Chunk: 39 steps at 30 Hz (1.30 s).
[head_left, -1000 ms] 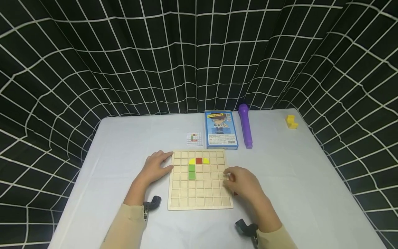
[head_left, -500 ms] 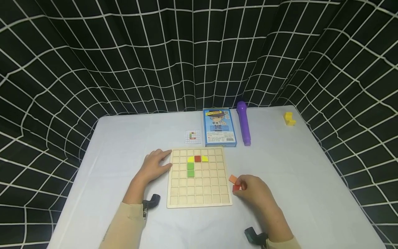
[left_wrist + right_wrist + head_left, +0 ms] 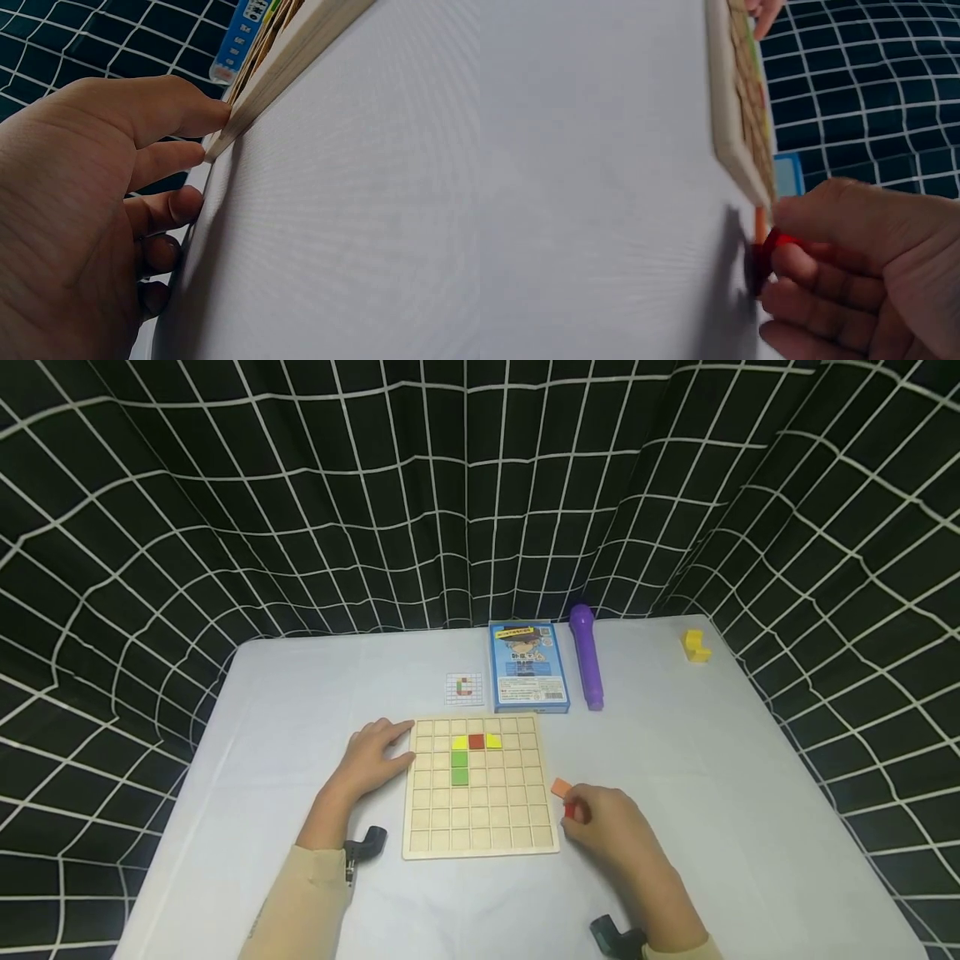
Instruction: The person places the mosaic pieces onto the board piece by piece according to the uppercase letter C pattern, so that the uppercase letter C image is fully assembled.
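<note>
A wooden grid board (image 3: 480, 839) lies mid-table. In its upper cells sit two yellow rounded tiles (image 3: 493, 741), a red square tile (image 3: 476, 742) between them and two green square tiles (image 3: 459, 759) below the left one. My left hand (image 3: 369, 757) touches the board's left edge with thumb and index finger, the other fingers loosely bent in the left wrist view. Right of the board, my right hand (image 3: 611, 822) pinches a red tile (image 3: 781, 238) between thumb and fingers. A darker red piece (image 3: 758, 264) and an orange tile (image 3: 561, 787) lie right by the fingertips.
Behind the board are a small pattern card (image 3: 463, 689), a blue box (image 3: 529, 668) and a purple microphone-shaped object (image 3: 587, 658). A yellow block (image 3: 695, 646) stands at the far right corner. Black grid-patterned cloth (image 3: 375, 527) hangs around the white table.
My right hand has moved from the board's right edge down and right to the loose tiles, where it now pinches a red one. The left hand stays at the board.
</note>
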Available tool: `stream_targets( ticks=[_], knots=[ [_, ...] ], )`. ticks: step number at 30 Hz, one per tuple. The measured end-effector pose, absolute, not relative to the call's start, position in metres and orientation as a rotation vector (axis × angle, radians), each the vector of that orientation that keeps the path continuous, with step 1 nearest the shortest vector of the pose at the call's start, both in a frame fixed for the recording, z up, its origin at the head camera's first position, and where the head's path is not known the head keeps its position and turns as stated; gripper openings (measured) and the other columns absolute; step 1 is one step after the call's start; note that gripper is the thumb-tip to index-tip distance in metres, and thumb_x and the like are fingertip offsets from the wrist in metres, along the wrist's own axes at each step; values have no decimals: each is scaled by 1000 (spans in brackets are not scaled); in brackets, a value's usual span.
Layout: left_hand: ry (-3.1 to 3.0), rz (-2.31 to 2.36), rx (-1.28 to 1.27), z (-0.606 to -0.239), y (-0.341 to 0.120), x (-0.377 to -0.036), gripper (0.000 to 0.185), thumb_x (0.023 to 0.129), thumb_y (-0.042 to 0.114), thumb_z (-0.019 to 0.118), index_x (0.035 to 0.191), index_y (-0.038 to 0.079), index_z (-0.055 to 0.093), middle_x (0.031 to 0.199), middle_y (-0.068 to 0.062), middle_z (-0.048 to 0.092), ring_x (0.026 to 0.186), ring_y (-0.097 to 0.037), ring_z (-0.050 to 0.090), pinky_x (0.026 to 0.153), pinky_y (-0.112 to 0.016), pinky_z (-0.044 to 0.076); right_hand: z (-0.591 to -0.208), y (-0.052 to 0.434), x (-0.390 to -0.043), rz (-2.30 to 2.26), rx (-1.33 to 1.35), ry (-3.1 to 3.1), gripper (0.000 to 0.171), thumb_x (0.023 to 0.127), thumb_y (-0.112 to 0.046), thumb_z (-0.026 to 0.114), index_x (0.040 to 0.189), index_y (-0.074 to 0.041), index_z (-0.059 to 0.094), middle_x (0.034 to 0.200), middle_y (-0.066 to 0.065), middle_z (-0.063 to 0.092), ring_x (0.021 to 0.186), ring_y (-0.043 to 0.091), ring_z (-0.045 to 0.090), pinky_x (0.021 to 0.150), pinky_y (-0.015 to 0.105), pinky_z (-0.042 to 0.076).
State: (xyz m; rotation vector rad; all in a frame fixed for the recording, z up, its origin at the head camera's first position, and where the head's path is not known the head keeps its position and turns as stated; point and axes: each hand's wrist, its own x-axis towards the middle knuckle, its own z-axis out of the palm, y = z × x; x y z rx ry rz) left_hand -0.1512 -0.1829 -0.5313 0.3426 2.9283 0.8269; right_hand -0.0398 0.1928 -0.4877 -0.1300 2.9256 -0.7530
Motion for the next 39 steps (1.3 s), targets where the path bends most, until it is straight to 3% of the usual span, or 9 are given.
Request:
stream_targets(
  ticks=[7,13,22,33,39],
  knots=[
    [2929,836,352,-531,-183,-150,62,90,40,75,146,17,59,93,5,54,87,-16,46,83,-39,39,-474,181,-44,-1192,-115,2817,24,79,2,77,102,0,72,80,-2,65,70,11,60,66,25,53],
    [2927,844,348,-532,-183,-150,62,90,40,75,146,18,60,92,5,54,86,-17,45,82,-39,38,-474,145,-51,-1397,-278,2658,19,81,-2,81,99,-5,75,79,-4,65,68,10,60,63,25,52],
    [2920,839,354,-532,-185,-151,62,91,41,74,146,18,59,92,4,53,86,-17,45,82,-37,38,-498,85,-58,-1127,-440,2783,18,83,-23,84,99,-15,82,64,-12,49,60,4,44,53,24,36],
    [2916,837,369,-531,-185,-153,61,91,40,74,146,16,60,90,4,51,85,-17,44,80,-36,36,-500,68,-63,-836,-441,2993,19,83,-18,80,102,-16,83,67,-12,46,58,7,42,48,25,32],
    [2916,843,358,-531,-185,-153,62,91,40,74,146,16,60,91,4,52,85,-16,44,81,-36,37,-500,64,-63,-779,-442,3053,15,85,-25,85,99,-18,85,65,-11,46,55,8,39,47,25,30]
  ],
)
